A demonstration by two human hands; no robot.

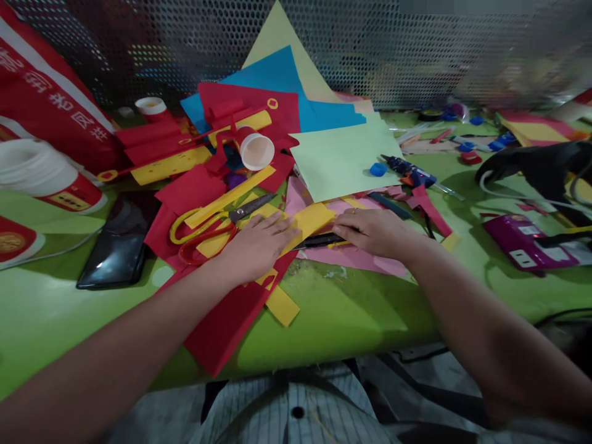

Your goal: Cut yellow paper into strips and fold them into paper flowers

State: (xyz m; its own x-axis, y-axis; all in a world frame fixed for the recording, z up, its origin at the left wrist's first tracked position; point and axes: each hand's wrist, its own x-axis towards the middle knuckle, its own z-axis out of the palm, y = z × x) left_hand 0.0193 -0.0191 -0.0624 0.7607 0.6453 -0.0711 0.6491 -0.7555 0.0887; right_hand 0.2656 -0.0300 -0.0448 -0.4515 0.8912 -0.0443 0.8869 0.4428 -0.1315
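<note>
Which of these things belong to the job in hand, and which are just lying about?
Seemingly in the job:
- yellow paper, between the left hand and right hand
- perhaps the scissors, near the left hand

Probably lying about:
- phone
- red bag
- purple box

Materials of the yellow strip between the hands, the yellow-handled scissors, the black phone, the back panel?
Yellow strip: likely paper or thin card; matte, flat, thin-edged.
Scissors: dark grey, probably metal blades; smooth coloured handles, likely plastic.
Phone: glossy face with reflections, probably glass.
Back panel: grey, regularly perforated; probably metal, though plastic is possible.
</note>
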